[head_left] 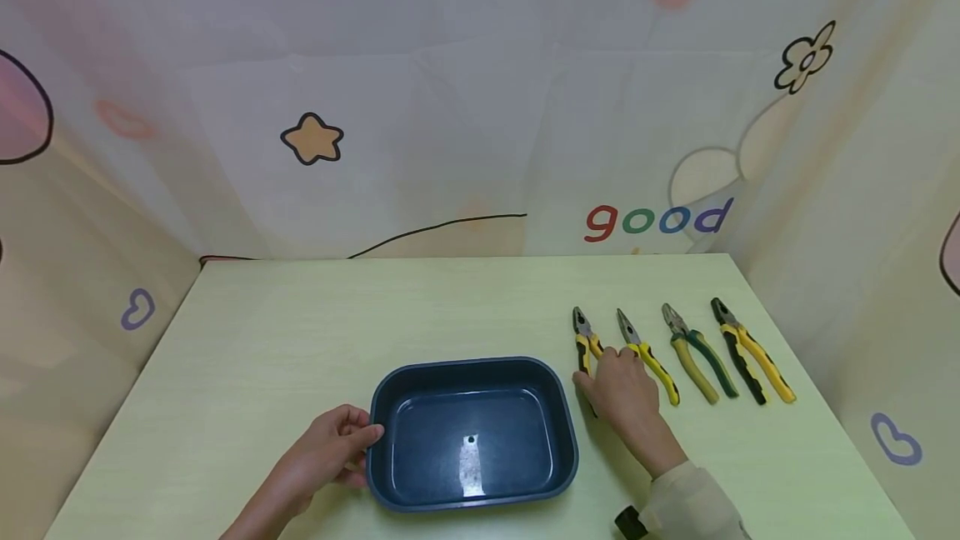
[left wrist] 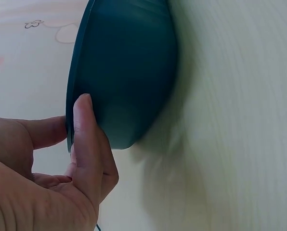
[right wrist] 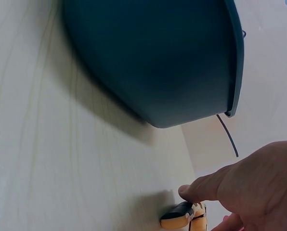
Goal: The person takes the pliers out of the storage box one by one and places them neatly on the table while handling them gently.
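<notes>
A dark blue rectangular tub [head_left: 468, 502] sits near the front of the table. My left hand [head_left: 330, 448] pinches its left rim, the thumb over the edge and the fingers against the outer wall, as the left wrist view shows. To the right of the tub, my right hand [head_left: 622, 390] grips the handles of the leftmost pliers [head_left: 581, 323], black and yellow. In the right wrist view the thumb [right wrist: 201, 188] lies on a handle [right wrist: 177, 215]; the other fingers are largely hidden. Yellow-handled long-nose pliers [head_left: 628, 327] lie close by, partly covered by that hand.
Further right lie green-handled pliers [head_left: 697, 357] and another black-and-yellow pair [head_left: 750, 352], jaws pointing away. A printed curtain [head_left: 465, 123] hangs behind the pale table [head_left: 300, 315] and along its sides. A dark object [head_left: 630, 523] shows by the right sleeve.
</notes>
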